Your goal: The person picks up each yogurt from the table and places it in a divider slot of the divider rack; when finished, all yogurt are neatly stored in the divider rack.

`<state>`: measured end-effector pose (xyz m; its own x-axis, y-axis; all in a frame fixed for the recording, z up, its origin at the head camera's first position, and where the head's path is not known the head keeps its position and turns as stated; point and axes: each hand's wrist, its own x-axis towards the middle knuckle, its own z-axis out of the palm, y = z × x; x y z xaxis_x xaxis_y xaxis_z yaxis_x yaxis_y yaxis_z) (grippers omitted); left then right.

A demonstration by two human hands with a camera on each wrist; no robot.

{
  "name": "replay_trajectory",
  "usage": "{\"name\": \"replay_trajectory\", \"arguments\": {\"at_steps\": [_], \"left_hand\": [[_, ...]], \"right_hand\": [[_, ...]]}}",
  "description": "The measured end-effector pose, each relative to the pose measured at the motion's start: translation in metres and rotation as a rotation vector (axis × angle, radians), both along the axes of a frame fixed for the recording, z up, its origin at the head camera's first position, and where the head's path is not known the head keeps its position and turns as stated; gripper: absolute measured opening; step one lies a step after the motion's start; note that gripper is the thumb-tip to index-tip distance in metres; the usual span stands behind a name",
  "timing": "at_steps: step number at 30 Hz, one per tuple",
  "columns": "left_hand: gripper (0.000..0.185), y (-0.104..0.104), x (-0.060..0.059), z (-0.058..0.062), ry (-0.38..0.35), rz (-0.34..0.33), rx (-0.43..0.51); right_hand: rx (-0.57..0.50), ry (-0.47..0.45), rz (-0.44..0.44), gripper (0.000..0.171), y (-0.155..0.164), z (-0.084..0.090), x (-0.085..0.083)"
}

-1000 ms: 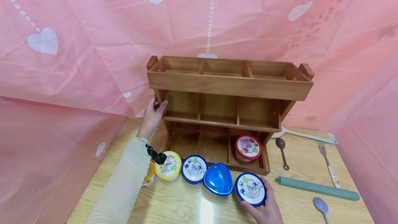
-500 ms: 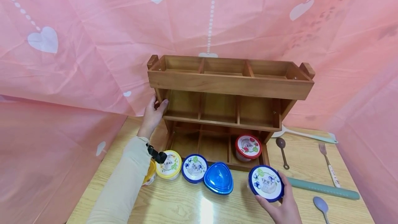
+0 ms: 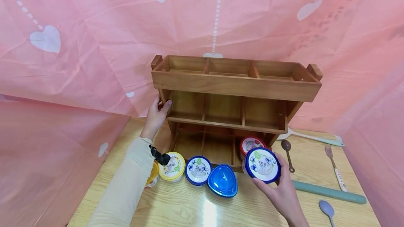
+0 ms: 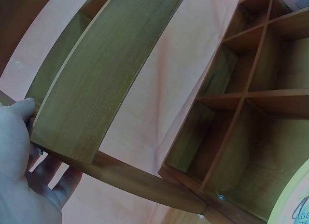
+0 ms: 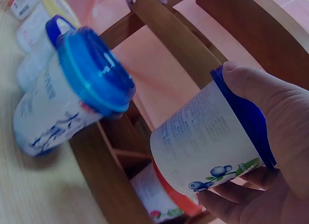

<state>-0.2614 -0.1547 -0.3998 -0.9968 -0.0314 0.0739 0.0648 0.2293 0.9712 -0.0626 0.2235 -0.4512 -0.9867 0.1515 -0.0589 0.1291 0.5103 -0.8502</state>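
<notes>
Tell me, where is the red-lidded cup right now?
In the head view, the red-lidded cup sits in the wooden rack's bottom right compartment, partly hidden behind the blueberry cup held in the right hand.

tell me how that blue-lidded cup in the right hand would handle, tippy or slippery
The blue-lidded cup is probably light: the right hand holds it aloft by fingertip grip alone. Its printed wall looks glossy, so perhaps slick. It looks taller than wide, so it could tip if nudged.

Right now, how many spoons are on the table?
2: a brown spoon beside the rack, and a purple spoon at the table's near right corner. Others may be hidden.
</notes>
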Motion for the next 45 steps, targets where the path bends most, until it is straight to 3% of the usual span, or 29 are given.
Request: {"name": "replay_trajectory", "arguments": {"at_steps": [5, 12, 16, 23, 34, 45], "left_hand": [[0.055, 0.003, 0.008, 0.012, -0.004, -0.011, -0.002], [0.055, -0.002, -0.006, -0.009, 0.021, 0.003, -0.02], [0.056, -0.003, -0.008, -0.015, 0.036, 0.007, -0.029], [0.055, -0.003, -0.006, -0.013, 0.022, 0.011, -0.026], [0.055, -0.002, -0.007, -0.012, 0.027, 0.0, -0.022], [0.055, -0.002, -0.006, -0.013, 0.024, 0.003, -0.023]], "right_hand": [[-0.014, 0.063, 0.042, 0.104, -0.008, 0.0, -0.013], [-0.015, 0.04, 0.09, 0.107, -0.019, 0.002, -0.031], [0.011, 0.018, 0.115, 0.108, -0.025, 0.002, -0.042], [0.066, -0.016, 0.165, 0.109, -0.036, -0.002, -0.061], [0.022, -0.033, 0.239, 0.108, -0.045, -0.018, -0.086], [0.053, -0.041, 0.296, 0.106, -0.056, -0.026, -0.108]]}}
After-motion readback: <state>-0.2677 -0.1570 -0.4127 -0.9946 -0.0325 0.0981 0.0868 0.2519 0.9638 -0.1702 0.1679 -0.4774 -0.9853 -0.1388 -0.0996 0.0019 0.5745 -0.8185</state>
